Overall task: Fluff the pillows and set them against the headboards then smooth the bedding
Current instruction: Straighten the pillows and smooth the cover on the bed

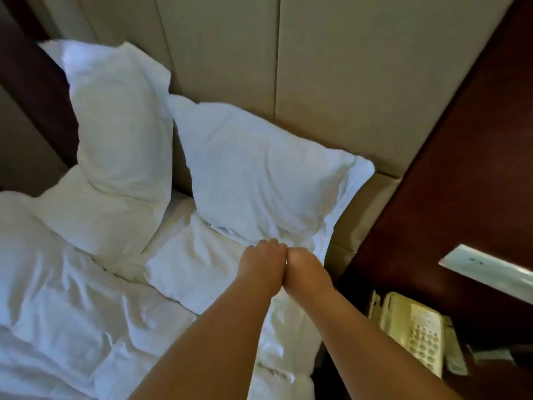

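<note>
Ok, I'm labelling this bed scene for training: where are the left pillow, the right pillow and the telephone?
left pillow [115, 125], head view, middle of its front face.
right pillow [259, 174], head view, centre of its case.
telephone [424, 339], head view, on its keypad.

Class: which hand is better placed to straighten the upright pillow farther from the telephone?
Left, probably. The left hand lies on the side nearer the upright pillow; the right hand would have to cross over it.

Bed [178, 210]: duvet [72, 313], L pillow [121, 125], R pillow [259, 174], maybe 3rd pillow [193, 269].
</note>
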The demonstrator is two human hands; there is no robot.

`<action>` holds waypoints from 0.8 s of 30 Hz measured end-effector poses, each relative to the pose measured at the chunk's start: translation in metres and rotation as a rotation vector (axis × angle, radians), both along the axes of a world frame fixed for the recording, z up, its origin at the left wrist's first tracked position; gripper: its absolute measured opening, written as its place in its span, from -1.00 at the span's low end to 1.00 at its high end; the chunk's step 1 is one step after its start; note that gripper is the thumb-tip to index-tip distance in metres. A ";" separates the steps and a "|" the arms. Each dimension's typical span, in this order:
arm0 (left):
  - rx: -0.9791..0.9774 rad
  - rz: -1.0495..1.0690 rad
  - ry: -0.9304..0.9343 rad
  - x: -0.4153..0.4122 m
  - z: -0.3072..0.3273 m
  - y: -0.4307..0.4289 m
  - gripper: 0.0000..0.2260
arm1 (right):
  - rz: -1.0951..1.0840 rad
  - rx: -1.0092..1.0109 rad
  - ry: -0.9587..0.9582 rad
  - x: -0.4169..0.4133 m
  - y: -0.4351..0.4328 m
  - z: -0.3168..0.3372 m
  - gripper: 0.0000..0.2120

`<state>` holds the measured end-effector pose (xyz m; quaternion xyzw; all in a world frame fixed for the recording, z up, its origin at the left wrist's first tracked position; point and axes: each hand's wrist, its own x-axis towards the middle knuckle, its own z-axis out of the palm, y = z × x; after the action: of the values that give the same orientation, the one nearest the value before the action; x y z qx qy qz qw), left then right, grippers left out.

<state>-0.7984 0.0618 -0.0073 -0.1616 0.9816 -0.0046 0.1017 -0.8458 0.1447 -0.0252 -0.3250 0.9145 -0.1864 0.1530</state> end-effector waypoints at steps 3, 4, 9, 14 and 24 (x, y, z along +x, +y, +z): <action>-0.039 0.025 0.125 -0.032 0.075 -0.006 -0.68 | -0.020 -0.089 0.085 -0.038 -0.007 0.082 -0.87; -0.047 0.037 0.154 -0.040 0.095 -0.007 -0.66 | -0.011 -0.105 0.123 -0.050 -0.008 0.105 -0.85; -0.164 0.096 0.192 -0.070 0.153 -0.012 -0.54 | 0.014 -0.108 0.258 -0.088 -0.005 0.176 -0.68; -0.178 0.141 0.197 -0.091 0.168 -0.045 -0.50 | -0.040 -0.056 0.287 -0.112 -0.020 0.185 -0.75; -0.068 0.074 0.146 -0.138 0.142 -0.142 -0.50 | -0.017 0.110 0.017 -0.146 -0.090 0.137 -0.56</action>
<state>-0.9366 -0.0797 0.1344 -0.2008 0.9791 -0.0226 0.0242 -0.9916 0.0548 0.1120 -0.3097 0.9274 -0.1343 0.1612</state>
